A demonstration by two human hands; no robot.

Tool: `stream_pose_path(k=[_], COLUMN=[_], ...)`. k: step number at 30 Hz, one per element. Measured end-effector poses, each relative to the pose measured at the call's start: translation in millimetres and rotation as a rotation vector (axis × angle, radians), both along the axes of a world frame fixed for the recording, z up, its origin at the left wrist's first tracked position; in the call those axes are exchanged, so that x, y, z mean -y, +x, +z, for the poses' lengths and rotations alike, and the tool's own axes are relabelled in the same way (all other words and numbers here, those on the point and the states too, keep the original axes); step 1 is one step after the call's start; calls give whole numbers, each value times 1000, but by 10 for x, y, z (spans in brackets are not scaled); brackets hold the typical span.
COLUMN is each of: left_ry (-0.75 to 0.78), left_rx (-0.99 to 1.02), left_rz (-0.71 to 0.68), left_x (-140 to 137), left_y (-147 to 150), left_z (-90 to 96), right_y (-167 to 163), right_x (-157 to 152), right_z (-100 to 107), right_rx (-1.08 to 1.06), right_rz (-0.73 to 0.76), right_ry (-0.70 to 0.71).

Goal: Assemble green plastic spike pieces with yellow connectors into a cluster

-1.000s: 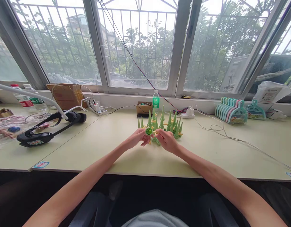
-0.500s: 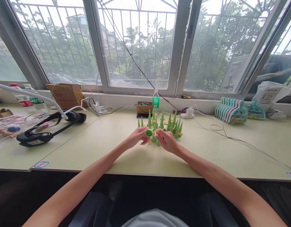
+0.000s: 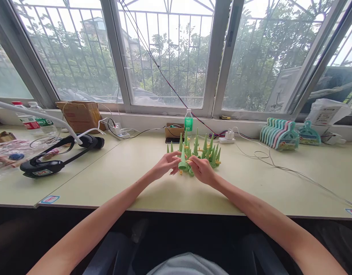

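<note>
A green plant watering spike (image 3: 182, 162) stands nearly upright between my hands, pointed tip up and round threaded end down. The thumb and fingers of my left hand (image 3: 167, 164) are closed about its left side, partly hidden behind it. On the other side, my right hand (image 3: 204, 170) pinches the small yellow valve (image 3: 188, 161) at the spike's side; its fingertips cover most of that piece. Just beyond my hands, several similar green spikes (image 3: 205, 146) with yellow valves stand upright in a cluster on the table (image 3: 153, 194).
A green-labelled bottle (image 3: 188, 123) and a small cardboard box (image 3: 173, 132) stand behind the spikes. To the left lies a black headset (image 3: 47, 167). Pastel dustpan-like pieces (image 3: 279, 133) are lined up at the right, and a cable (image 3: 296, 173) crosses the table there.
The held spike has turned from its open round end facing me to tip up. My left fingers have shifted and loosened slightly around it; my right hand has stayed nearly in place.
</note>
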State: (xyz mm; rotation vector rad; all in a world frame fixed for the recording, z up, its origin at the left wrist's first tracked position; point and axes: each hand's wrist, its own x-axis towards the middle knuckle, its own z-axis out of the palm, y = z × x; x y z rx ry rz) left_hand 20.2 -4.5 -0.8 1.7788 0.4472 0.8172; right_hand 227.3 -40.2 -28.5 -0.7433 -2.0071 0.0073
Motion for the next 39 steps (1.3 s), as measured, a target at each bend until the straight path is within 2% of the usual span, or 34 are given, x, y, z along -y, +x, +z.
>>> stream_pose_path(k=[8, 19, 26, 32, 39], left_ry=[90, 178, 92, -36, -35], left_rx=[-36, -67, 4, 81, -71], left_rz=[44, 107, 85, 155, 89], left_x=[18, 0, 41, 9, 1], left_y=[10, 29, 49, 69, 77], left_z=[-4, -41, -6, -1, -24], right_y=[-8, -16, -44, -43, -30], right_x=[-20, -16, -28, -27, -29], right_z=[-7, -14, -37, -39, -36], right_rx=[18, 93, 37, -33, -77], right_rz=[-99, -136, -128, -137, -88], right_ry=[-41, -39, -46, -17, 8])
